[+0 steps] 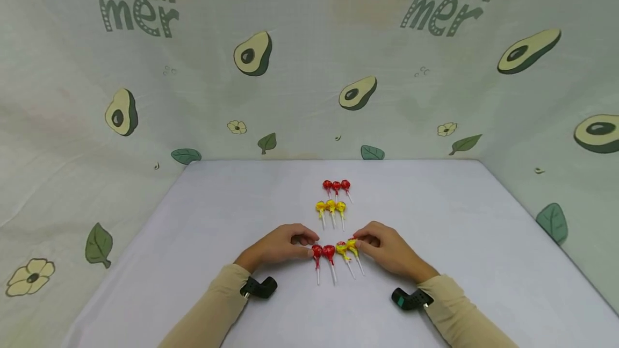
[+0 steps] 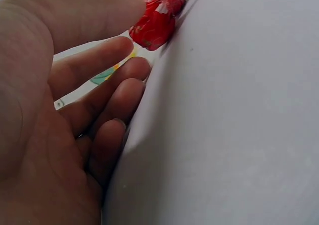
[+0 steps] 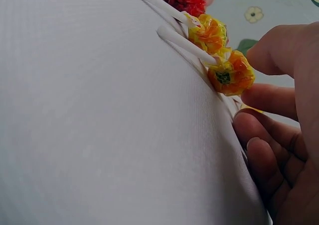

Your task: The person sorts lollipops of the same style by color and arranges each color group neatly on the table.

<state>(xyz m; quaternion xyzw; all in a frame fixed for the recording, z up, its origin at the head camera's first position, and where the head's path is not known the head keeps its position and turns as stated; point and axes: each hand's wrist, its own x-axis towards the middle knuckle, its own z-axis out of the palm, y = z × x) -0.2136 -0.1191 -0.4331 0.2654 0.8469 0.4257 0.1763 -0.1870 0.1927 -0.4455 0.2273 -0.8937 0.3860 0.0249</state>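
Observation:
In the head view four lollipops lie side by side near the front. My left hand (image 1: pixel 285 243) is at the left end, its thumb tip touching the outer red lollipop (image 1: pixel 316 252) and its other fingers loosely bent. Another red lollipop (image 1: pixel 329 253) lies beside it, then a yellow lollipop (image 1: pixel 342 249). My right hand (image 1: pixel 387 248) pinches the head of the outermost yellow lollipop (image 1: pixel 352 246) between thumb and index finger. In the right wrist view this yellow wrapper (image 3: pixel 231 74) sits against those fingertips, its white stick pointing away from the hand.
Farther back on the white table (image 1: pixel 242 192) lies a row of yellow lollipops (image 1: pixel 331 206). Behind that is a row of red lollipops (image 1: pixel 336 186). A printed cloth (image 1: pixel 300 90) with avocados and leaves hangs behind the table and along its sides.

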